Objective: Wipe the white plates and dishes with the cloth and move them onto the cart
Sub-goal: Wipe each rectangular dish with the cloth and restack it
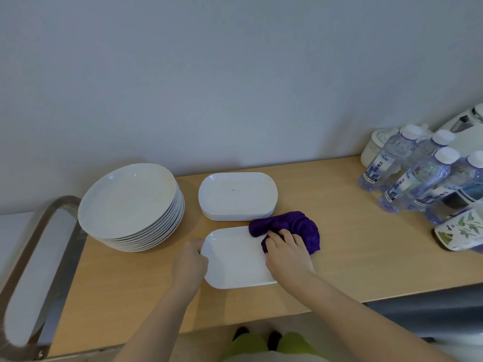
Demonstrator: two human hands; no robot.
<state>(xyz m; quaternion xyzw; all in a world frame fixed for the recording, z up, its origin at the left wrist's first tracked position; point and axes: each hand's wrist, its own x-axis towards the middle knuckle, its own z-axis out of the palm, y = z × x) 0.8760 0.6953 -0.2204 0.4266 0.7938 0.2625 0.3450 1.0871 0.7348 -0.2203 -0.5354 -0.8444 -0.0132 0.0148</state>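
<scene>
A single white oblong dish (235,259) lies flat on the wooden table (339,257) near its front edge. My left hand (189,262) grips the dish's left rim. My right hand (286,252) holds a crumpled purple cloth (290,227) against the dish's far right corner. Behind it stands a stack of several white oblong dishes (237,195). To the left is a taller stack of several round white plates (128,202). The cart (34,257), with a curved metal handle, shows at the far left edge.
Several water bottles (407,168) crowd the table's right end, with a white lidded jar (373,150) and a white appliance (465,126) behind them. A patterned cup (460,231) lies on its side at the right edge. A pale wall rises behind the table.
</scene>
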